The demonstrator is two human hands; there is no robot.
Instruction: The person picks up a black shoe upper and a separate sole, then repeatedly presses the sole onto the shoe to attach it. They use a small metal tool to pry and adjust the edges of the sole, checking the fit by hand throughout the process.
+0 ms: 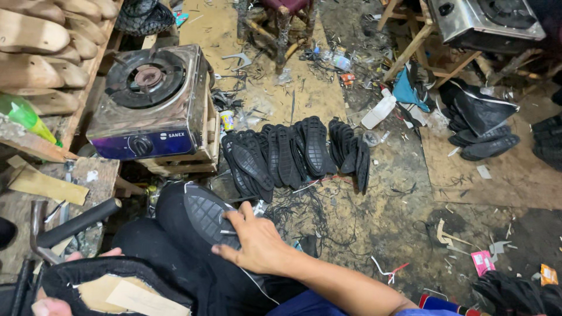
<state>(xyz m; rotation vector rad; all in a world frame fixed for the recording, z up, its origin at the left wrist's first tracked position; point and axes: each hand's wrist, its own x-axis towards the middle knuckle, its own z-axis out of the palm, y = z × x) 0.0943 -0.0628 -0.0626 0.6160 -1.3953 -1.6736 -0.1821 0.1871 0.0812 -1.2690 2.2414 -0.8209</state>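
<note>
My right hand [257, 241] lies over the heel end of a black rubber shoe sole [205, 213], tread side up, and holds it against my knee in dark trousers. My left hand [50, 305] is mostly hidden at the bottom left. Only its fingertips show, gripping a black shoe upper [111, 270] with a tan cardboard insole [126, 295] showing inside it. The two hands are apart, the upper to the left of the sole.
A single-burner gas stove [146, 99] stands on a wooden crate at the left, beside wooden shoe lasts [41, 52]. Several black soles [293, 152] lie in a row on the littered floor. A black-handled tool [76, 222], white bottle [377, 111] and second stove [492, 20] are nearby.
</note>
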